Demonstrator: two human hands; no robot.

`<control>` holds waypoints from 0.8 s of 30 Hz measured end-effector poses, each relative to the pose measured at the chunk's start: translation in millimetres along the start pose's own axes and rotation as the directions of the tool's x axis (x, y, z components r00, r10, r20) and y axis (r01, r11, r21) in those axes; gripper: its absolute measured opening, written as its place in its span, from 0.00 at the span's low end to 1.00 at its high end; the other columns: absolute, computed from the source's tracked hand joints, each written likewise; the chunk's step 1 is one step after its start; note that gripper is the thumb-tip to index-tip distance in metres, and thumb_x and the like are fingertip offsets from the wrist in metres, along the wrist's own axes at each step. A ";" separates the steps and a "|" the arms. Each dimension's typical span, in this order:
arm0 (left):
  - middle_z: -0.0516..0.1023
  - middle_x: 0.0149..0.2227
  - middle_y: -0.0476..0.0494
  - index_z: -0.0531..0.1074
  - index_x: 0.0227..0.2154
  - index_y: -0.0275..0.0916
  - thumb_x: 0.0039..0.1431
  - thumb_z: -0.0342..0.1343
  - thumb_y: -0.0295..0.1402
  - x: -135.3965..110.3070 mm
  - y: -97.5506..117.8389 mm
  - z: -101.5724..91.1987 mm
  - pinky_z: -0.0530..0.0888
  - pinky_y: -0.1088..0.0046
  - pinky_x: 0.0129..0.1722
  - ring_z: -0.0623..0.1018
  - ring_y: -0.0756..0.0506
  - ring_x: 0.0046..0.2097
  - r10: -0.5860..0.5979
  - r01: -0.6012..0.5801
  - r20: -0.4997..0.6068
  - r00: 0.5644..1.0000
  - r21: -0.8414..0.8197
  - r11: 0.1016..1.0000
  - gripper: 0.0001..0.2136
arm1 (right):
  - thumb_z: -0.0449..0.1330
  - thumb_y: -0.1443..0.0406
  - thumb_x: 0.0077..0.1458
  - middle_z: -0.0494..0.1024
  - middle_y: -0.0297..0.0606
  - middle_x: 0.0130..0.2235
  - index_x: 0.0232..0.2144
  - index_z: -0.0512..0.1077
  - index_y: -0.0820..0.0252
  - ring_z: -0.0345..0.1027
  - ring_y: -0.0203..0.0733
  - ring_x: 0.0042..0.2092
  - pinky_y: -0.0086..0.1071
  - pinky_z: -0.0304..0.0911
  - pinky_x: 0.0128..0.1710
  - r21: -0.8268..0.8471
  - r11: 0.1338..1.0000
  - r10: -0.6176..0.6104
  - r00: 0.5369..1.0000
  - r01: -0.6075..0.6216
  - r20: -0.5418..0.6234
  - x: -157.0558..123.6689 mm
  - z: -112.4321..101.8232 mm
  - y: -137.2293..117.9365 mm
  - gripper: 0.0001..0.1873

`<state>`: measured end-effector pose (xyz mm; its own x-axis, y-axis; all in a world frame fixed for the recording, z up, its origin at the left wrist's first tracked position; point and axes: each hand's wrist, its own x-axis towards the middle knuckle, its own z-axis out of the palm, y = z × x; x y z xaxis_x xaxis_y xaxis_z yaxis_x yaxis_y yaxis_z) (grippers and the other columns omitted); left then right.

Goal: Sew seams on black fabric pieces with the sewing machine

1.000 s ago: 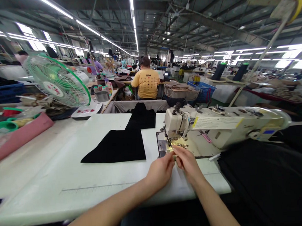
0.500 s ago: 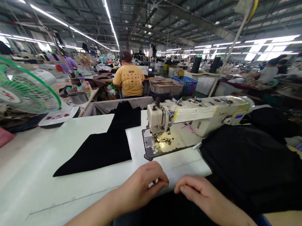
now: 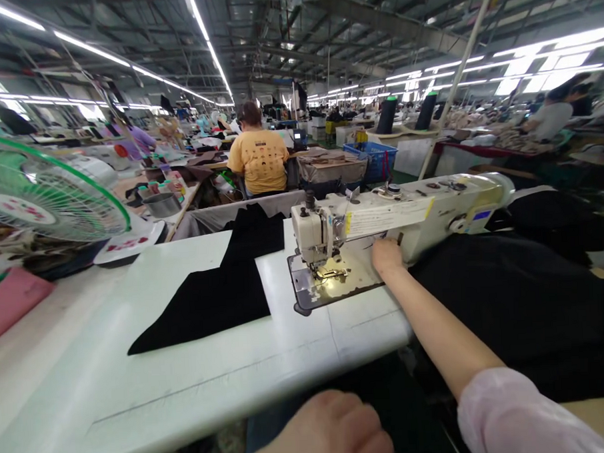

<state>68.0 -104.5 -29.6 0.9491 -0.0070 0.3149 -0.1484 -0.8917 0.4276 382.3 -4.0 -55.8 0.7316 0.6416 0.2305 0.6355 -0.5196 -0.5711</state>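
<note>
My left hand (image 3: 335, 429) is low at the front, below the table edge, with its fingers curled; what they hold, if anything, is hidden. My right hand (image 3: 387, 257) reaches under the arm of the sewing machine (image 3: 406, 208), its fingers closed where a small pink-handled tool lay earlier. That tool is hidden behind the hand. A small dark piece shows beside the fingers. Left of the needle, black fabric pieces (image 3: 210, 300) lie flat on the pale table (image 3: 189, 385). A thin dark line runs from the metal plate (image 3: 345, 288) towards the table's front edge.
A large pile of black fabric (image 3: 510, 311) lies right of the machine. At the left stand a green-rimmed fan (image 3: 55, 190) and a metal pot (image 3: 161, 204). A person in a yellow shirt (image 3: 260, 160) sits ahead, near a blue crate (image 3: 376, 160).
My right hand has moved from the table's front edge forward to under the machine arm. My left hand has dropped lower and nearer to me. The view has shifted slightly.
</note>
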 end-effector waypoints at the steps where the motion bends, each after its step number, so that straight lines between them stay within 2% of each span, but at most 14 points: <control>1: 0.77 0.29 0.45 0.71 0.32 0.41 0.67 0.49 0.28 3.9 -7.6 -4.2 0.67 0.72 0.28 0.72 0.47 0.29 -0.108 0.104 -0.050 0.993 -0.078 0.992 0.09 | 0.62 0.58 0.64 0.73 0.47 0.55 0.55 0.70 0.63 0.72 0.48 0.51 0.46 0.71 0.49 0.014 1.000 0.021 1.000 -0.021 0.004 0.7 -1.3 1.0 0.21; 2: 0.78 0.30 0.45 0.73 0.32 0.40 0.65 0.51 0.27 8.4 -16.9 -8.2 0.68 0.73 0.31 0.74 0.47 0.31 -0.249 0.228 -0.105 0.963 -0.177 0.957 0.08 | 0.63 0.58 0.64 0.73 0.47 0.55 0.55 0.70 0.63 0.72 0.49 0.51 0.46 0.71 0.49 0.032 0.999 0.039 0.999 -0.039 0.011 0.8 -3.7 2.1 0.21; 3: 0.78 0.30 0.45 0.74 0.31 0.40 0.63 0.53 0.27 13.0 -27.4 -11.4 0.69 0.74 0.32 0.74 0.48 0.32 -0.404 0.351 -0.153 0.902 -0.288 0.891 0.07 | 0.63 0.58 0.64 0.73 0.47 0.55 0.55 0.70 0.63 0.72 0.49 0.51 0.46 0.71 0.49 0.055 0.997 0.054 0.998 -0.055 0.018 0.0 -6.7 3.2 0.21; 4: 0.77 0.29 0.46 0.74 0.29 0.39 0.61 0.54 0.28 17.4 -38.8 -13.2 0.69 0.74 0.32 0.74 0.48 0.31 -0.545 0.446 -0.185 0.818 -0.394 0.803 0.06 | 0.63 0.58 0.64 0.73 0.47 0.55 0.55 0.70 0.63 0.72 0.49 0.51 0.46 0.71 0.49 0.084 0.994 0.067 0.997 -0.068 0.025 -2.1 -10.4 4.5 0.21; 6: 0.75 0.25 0.47 0.75 0.26 0.39 0.58 0.57 0.31 23.8 -60.5 -12.6 0.67 0.75 0.29 0.73 0.48 0.28 -0.726 0.536 -0.192 0.661 -0.556 0.635 0.06 | 0.62 0.58 0.64 0.73 0.45 0.55 0.54 0.70 0.61 0.72 0.48 0.50 0.46 0.71 0.49 0.165 0.983 0.079 0.996 -0.085 0.044 -13.0 -18.2 7.1 0.20; 7: 0.74 0.24 0.48 0.75 0.26 0.38 0.56 0.58 0.33 25.7 -69.6 -10.8 0.66 0.75 0.28 0.71 0.48 0.27 -0.772 0.542 -0.184 0.609 -0.613 0.575 0.06 | 0.61 0.58 0.65 0.75 0.44 0.52 0.53 0.70 0.61 0.73 0.46 0.47 0.44 0.72 0.46 0.217 0.972 0.075 0.995 -0.086 0.060 -22.5 -22.0 8.4 0.18; 8: 0.74 0.23 0.48 0.76 0.26 0.38 0.55 0.58 0.34 26.8 -76.7 -8.6 0.65 0.75 0.27 0.71 0.48 0.26 -0.797 0.535 -0.176 0.578 -0.655 0.533 0.07 | 0.58 0.58 0.67 0.76 0.44 0.49 0.52 0.70 0.62 0.74 0.44 0.43 0.41 0.73 0.42 0.276 0.958 0.060 0.995 -0.081 0.083 -35.0 -25.4 9.8 0.17; 10: 0.73 0.22 0.49 0.76 0.25 0.38 0.54 0.59 0.36 27.5 -85.0 -4.1 0.64 0.75 0.26 0.70 0.49 0.26 -0.811 0.512 -0.180 0.556 -0.695 0.505 0.08 | 0.51 0.59 0.69 0.78 0.40 0.39 0.48 0.70 0.63 0.72 0.39 0.31 0.33 0.70 0.31 0.397 0.916 0.000 0.989 -0.059 0.147 -67.4 -30.7 12.0 0.15; 12: 0.73 0.22 0.49 0.76 0.24 0.38 0.53 0.60 0.36 27.8 -86.4 -0.9 0.64 0.76 0.26 0.69 0.49 0.25 -0.807 0.507 -0.200 0.556 -0.687 0.520 0.08 | 0.48 0.58 0.67 0.76 0.35 0.32 0.46 0.69 0.61 0.65 0.36 0.24 0.29 0.62 0.22 0.496 0.867 -0.082 0.973 -0.038 0.217 -104.7 -34.0 12.6 0.16; 14: 0.72 0.21 0.50 0.76 0.23 0.38 0.52 0.59 0.35 29.0 -83.6 1.2 0.64 0.76 0.26 0.69 0.49 0.25 -0.795 0.515 -0.212 0.569 -0.661 0.545 0.07 | 0.53 0.54 0.63 0.72 0.30 0.27 0.43 0.71 0.60 0.61 0.35 0.22 0.28 0.57 0.20 0.557 0.830 -0.156 0.947 -0.029 0.282 -139.1 -35.6 10.7 0.17; 16: 0.73 0.22 0.49 0.76 0.23 0.38 0.53 0.59 0.34 31.5 -79.0 2.5 0.64 0.75 0.27 0.69 0.49 0.25 -0.778 0.526 -0.212 0.592 -0.630 0.572 0.07 | 0.58 0.50 0.58 0.69 0.28 0.24 0.41 0.74 0.59 0.60 0.36 0.23 0.28 0.56 0.21 0.589 0.808 -0.210 0.921 -0.026 0.329 -164.1 -36.4 6.2 0.19; 20: 0.75 0.24 0.48 0.77 0.25 0.38 0.55 0.57 0.33 37.2 -70.7 4.1 0.65 0.75 0.28 0.71 0.48 0.27 -0.743 0.525 -0.210 0.636 -0.588 0.615 0.07 | 0.59 0.50 0.58 0.71 0.31 0.24 0.31 0.74 0.59 0.64 0.38 0.27 0.30 0.60 0.26 0.611 0.792 -0.251 0.903 -0.016 0.349 -181.9 -38.5 -3.4 0.18; 24: 0.74 0.23 0.49 0.76 0.24 0.38 0.55 0.57 0.33 37.7 -69.1 2.1 0.65 0.75 0.28 0.70 0.49 0.26 -0.753 0.532 -0.215 0.621 -0.591 0.607 0.07 | 0.57 0.51 0.60 0.74 0.33 0.26 0.30 0.73 0.57 0.67 0.40 0.29 0.31 0.62 0.29 0.589 0.808 -0.245 0.915 0.009 0.322 -180.9 -42.4 2.5 0.17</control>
<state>114.7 -44.1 -49.1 0.6417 0.7649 0.0558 0.2503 -0.2777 0.9275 262.0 -145.2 -65.5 0.4344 0.8955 0.0973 0.3755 -0.0818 -0.9232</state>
